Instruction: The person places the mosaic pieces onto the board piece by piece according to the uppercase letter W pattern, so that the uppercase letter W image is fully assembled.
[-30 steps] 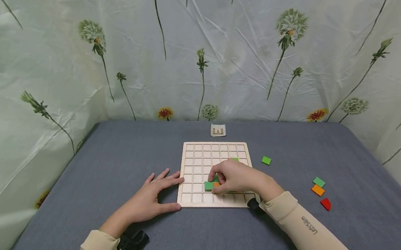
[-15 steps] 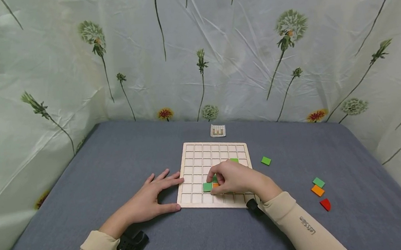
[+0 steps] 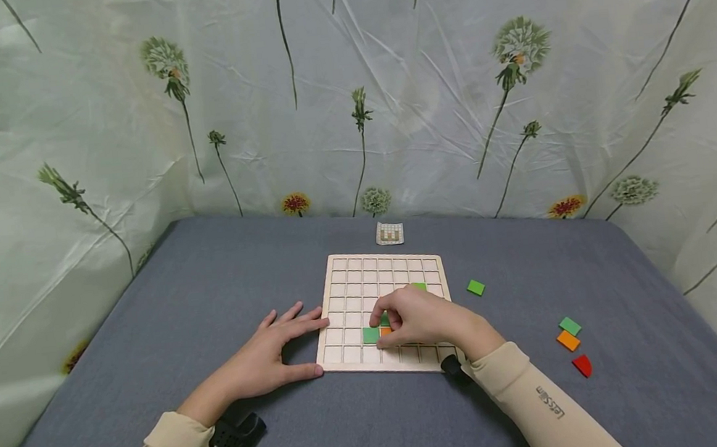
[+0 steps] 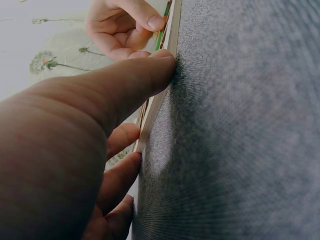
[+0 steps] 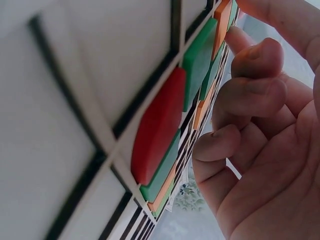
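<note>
One grey-covered table [image 3: 257,256] is spreading around the pale grid board [image 3: 342,291], offering working room at the frame's left and right. The left hand [image 3: 258,365], fingers extended, is touching the board's left edge; the right hand [image 3: 421,315] is apparently pinching the leftmost green tile [image 3: 371,335], lower centre, by opposite edges, the sound hold for something presumably light, stiff and smooth. Four loose tiles [image 3: 568,340] are lying at right; thin ridges [image 5: 111,156] are bounding the board's cells.
</note>
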`<control>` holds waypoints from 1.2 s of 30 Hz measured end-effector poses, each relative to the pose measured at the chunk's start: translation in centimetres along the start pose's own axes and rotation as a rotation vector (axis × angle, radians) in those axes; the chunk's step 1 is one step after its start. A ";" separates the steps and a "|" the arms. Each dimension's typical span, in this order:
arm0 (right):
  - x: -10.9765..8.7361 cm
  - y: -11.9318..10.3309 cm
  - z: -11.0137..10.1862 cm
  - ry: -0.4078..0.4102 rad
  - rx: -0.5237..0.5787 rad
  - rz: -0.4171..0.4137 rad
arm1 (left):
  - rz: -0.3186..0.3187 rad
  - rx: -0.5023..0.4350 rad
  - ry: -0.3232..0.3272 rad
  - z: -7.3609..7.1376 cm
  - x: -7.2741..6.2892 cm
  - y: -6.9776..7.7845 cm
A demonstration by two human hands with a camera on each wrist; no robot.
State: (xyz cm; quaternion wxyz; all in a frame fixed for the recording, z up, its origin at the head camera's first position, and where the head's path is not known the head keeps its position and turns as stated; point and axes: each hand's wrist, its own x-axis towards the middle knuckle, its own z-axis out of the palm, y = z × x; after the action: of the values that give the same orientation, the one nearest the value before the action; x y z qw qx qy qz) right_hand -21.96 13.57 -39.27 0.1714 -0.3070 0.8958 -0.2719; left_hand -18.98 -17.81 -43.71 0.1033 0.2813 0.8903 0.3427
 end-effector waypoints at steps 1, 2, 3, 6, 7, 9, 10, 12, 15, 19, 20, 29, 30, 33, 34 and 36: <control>0.0 0.0 0.0 0.000 0.001 0.000 | 0.000 -0.001 0.000 0.0 0.0 0.0; 0.0 0.0 0.0 -0.001 0.002 0.000 | -0.001 -0.001 0.000 0.0 0.0 0.0; 0.0 0.0 0.0 -0.001 0.004 0.000 | -0.003 -0.001 -0.001 -0.1 0.0 0.1; 0.0 0.0 0.0 -0.001 0.010 0.000 | -0.008 -0.002 -0.003 -0.1 -0.1 0.1; 0.0 0.0 0.0 -0.001 0.013 -0.002 | -0.009 -0.002 -0.004 -0.1 -0.1 0.2; 0.0 0.0 -0.1 -0.002 0.013 -0.006 | -0.013 -0.002 -0.005 -0.2 -0.1 0.2; -0.1 0.0 -0.1 -0.003 0.011 -0.008 | -0.014 -0.001 -0.006 -0.2 -0.2 0.2; -0.2 0.0 -0.2 -0.007 0.008 -0.011 | -0.013 0.000 -0.008 -0.2 -0.2 0.3; -0.7 0.2 -0.5 -0.010 0.002 -0.013 | -0.005 0.020 -0.014 -0.3 -0.3 0.3; -1.9 0.9 -1.1 -0.003 0.000 0.000 | 0.004 0.048 -0.021 -0.3 -0.4 0.5; -2.3 1.1 -1.4 -0.001 0.005 0.007 | 0.004 0.052 -0.020 -0.3 -0.4 0.6; -7.3 3.3 -3.5 0.045 -0.008 0.081 | 0.001 0.037 -0.014 -0.3 -0.4 0.4; -7.9 3.6 -3.7 0.052 -0.010 0.087 | 0.001 0.036 -0.012 -0.3 -0.4 0.3; -9.7 4.5 -4.0 0.065 0.003 0.106 | 0.002 0.031 -0.014 -0.2 -0.4 0.4; -10.3 4.7 -4.1 0.069 0.010 0.116 | 0.004 0.031 -0.015 -0.2 -0.4 0.4; -11.7 5.2 -4.3 0.075 0.021 0.140 | 0.009 0.030 -0.017 -0.1 -0.3 0.4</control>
State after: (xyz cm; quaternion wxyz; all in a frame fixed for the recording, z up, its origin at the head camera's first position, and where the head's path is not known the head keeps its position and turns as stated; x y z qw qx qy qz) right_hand -17.59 26.16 -37.25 0.1593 -0.2313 0.9180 -0.2799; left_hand -18.57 -17.74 -43.37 0.1054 0.2896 0.8932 0.3274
